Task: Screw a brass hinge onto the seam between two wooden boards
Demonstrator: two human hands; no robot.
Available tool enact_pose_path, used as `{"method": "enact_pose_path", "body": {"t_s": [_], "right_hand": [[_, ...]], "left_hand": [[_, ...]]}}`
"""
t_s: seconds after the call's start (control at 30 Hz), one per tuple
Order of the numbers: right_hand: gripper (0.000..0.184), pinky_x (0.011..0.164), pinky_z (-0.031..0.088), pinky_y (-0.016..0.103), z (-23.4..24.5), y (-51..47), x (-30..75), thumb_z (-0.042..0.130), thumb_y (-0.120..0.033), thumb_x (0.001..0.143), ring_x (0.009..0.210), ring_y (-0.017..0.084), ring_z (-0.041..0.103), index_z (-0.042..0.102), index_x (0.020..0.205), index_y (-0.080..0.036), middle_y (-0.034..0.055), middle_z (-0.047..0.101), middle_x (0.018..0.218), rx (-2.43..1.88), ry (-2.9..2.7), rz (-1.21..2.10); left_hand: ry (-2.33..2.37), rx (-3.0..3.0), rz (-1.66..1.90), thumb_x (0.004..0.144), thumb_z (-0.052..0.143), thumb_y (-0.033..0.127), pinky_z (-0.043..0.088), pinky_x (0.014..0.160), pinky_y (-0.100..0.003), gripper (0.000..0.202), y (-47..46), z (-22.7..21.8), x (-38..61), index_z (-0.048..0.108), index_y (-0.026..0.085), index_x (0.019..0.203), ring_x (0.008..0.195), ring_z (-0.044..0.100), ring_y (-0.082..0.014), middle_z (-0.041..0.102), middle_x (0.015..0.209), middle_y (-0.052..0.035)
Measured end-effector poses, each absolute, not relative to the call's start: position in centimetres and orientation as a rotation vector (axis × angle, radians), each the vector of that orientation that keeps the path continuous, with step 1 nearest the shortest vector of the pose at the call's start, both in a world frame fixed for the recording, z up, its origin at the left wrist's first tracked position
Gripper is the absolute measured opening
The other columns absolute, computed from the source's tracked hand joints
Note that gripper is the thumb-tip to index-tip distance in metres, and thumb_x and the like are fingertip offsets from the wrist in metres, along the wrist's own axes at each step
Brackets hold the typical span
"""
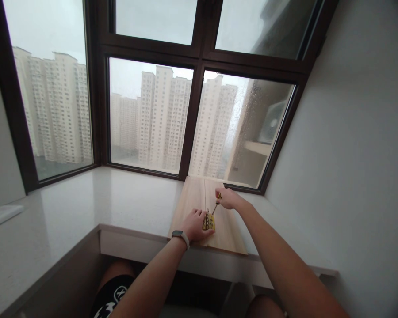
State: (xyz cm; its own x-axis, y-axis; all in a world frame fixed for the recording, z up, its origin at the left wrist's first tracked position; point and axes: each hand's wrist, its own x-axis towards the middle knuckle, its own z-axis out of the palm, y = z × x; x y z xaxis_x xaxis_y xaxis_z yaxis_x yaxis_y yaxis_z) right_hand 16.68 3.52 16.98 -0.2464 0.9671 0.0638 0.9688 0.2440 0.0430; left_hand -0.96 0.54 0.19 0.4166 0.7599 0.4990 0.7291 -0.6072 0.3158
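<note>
Two pale wooden boards [230, 234] lie side by side on the white sill, with a narrow seam between them. A brass-coloured hinge [211, 222] with dark holes rests across that seam. My left hand [195, 225], with a watch [180, 235] on its wrist, holds the hinge down, fingers at its far left side and thumb along its near edge. Closed around a screwdriver [219, 197] with a yellow and dark handle is my right hand [228, 198]. The screwdriver slants down, its tip at the hinge's far edge. Any screw under the tip is too small to make out.
Dark-framed windows [152, 176] stand behind the white sill [135, 198]. A white wall [345, 154] rises on the right. At the far left lies a flat white object [3, 216]. My legs [114, 282] are below the sill's front edge.
</note>
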Motion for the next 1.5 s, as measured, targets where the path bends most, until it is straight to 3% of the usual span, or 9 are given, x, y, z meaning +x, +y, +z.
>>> {"method": "enact_pose_path", "body": {"t_s": [0.17, 0.4, 0.63, 0.8, 0.97, 1.1, 1.23, 1.33, 1.5], "right_hand": [[0.046, 0.086, 0.048, 0.033, 17.1, 3.2, 16.6, 0.061, -0.050, 0.090, 0.111, 0.029, 0.066, 0.065, 0.119, -0.015, 0.0200, 0.069, 0.121, -2.103, -2.314, -0.213], [0.062, 0.092, 0.048, 0.035, 17.7, 2.3, 16.4, 0.045, -0.062, 0.096, 0.116, 0.031, 0.064, 0.067, 0.121, -0.010, 0.0255, 0.066, 0.125, -2.179, -2.208, -0.164], [0.054, 0.092, 0.047, 0.033, 17.3, 3.1, 16.7, 0.051, -0.053, 0.095, 0.116, 0.030, 0.064, 0.066, 0.122, -0.009, 0.0242, 0.066, 0.126, -2.145, -2.273, -0.197], [0.047, 0.085, 0.048, 0.031, 17.2, 3.6, 16.9, 0.057, -0.049, 0.094, 0.110, 0.029, 0.067, 0.070, 0.113, -0.008, 0.0230, 0.071, 0.116, -2.122, -2.356, -0.205], [0.017, 0.077, 0.047, 0.025, 17.6, 3.3, 16.7, 0.071, -0.030, 0.086, 0.099, 0.021, 0.068, 0.074, 0.099, -0.020, 0.0093, 0.074, 0.107, -1.962, -2.471, -0.147], [0.018, 0.076, 0.046, 0.022, 17.6, 3.0, 16.6, 0.074, -0.021, 0.082, 0.097, 0.018, 0.067, 0.072, 0.100, -0.023, 0.0049, 0.074, 0.108, -1.893, -2.515, -0.126], [0.036, 0.083, 0.047, 0.028, 17.8, 2.6, 16.4, 0.068, -0.040, 0.089, 0.106, 0.024, 0.067, 0.066, 0.118, -0.019, 0.0136, 0.071, 0.116, -2.034, -2.398, -0.174], [0.056, 0.090, 0.047, 0.033, 18.1, 2.2, 16.3, 0.054, -0.059, 0.094, 0.113, 0.029, 0.065, 0.065, 0.124, -0.013, 0.0217, 0.068, 0.122, -2.155, -2.280, -0.170], [0.061, 0.096, 0.045, 0.035, 18.2, 1.9, 16.4, 0.043, -0.062, 0.097, 0.119, 0.030, 0.063, 0.066, 0.124, -0.012, 0.0248, 0.065, 0.127, -2.220, -2.179, -0.177]], "left_hand": [[1.377, 2.599, 0.957, 0.076, 0.063, 0.072, 0.039, 0.104, -0.045, 0.075, 0.6, 0.1, -0.9, 0.053, 0.022, 0.131, 0.120, 0.049, -0.0341, 0.060, 0.124, -0.0120], [1.372, 2.603, 0.951, 0.077, 0.063, 0.072, 0.039, 0.104, -0.046, 0.074, 0.7, -0.1, -0.9, 0.053, 0.023, 0.131, 0.120, 0.049, -0.0343, 0.060, 0.125, -0.0121], [1.367, 2.607, 0.958, 0.077, 0.062, 0.073, 0.039, 0.104, -0.044, 0.076, 0.7, -0.1, -1.0, 0.052, 0.022, 0.132, 0.120, 0.049, -0.0337, 0.060, 0.124, -0.0123], [1.366, 2.602, 0.959, 0.077, 0.062, 0.073, 0.039, 0.104, -0.045, 0.076, 0.6, 0.0, -1.1, 0.052, 0.022, 0.132, 0.119, 0.049, -0.0339, 0.060, 0.124, -0.0124], [1.376, 2.603, 0.939, 0.077, 0.062, 0.073, 0.039, 0.103, -0.045, 0.076, 0.6, 0.0, -1.1, 0.051, 0.022, 0.133, 0.120, 0.049, -0.0341, 0.060, 0.125, -0.0123], [1.380, 2.604, 0.943, 0.077, 0.062, 0.073, 0.039, 0.104, -0.045, 0.077, 0.6, 0.0, -1.0, 0.051, 0.022, 0.134, 0.120, 0.049, -0.0341, 0.060, 0.125, -0.0121], [1.366, 2.603, 0.962, 0.076, 0.063, 0.072, 0.039, 0.104, -0.045, 0.076, 0.6, 0.1, -0.9, 0.052, 0.022, 0.133, 0.119, 0.050, -0.0340, 0.061, 0.124, -0.0122], [1.366, 2.598, 0.968, 0.076, 0.063, 0.072, 0.039, 0.104, -0.045, 0.075, 0.6, 0.1, -0.9, 0.053, 0.022, 0.132, 0.119, 0.050, -0.0340, 0.060, 0.124, -0.0121], [1.366, 2.603, 0.959, 0.077, 0.063, 0.072, 0.039, 0.104, -0.044, 0.076, 0.5, 0.1, -0.9, 0.052, 0.022, 0.132, 0.119, 0.049, -0.0336, 0.060, 0.124, -0.0124]]}}
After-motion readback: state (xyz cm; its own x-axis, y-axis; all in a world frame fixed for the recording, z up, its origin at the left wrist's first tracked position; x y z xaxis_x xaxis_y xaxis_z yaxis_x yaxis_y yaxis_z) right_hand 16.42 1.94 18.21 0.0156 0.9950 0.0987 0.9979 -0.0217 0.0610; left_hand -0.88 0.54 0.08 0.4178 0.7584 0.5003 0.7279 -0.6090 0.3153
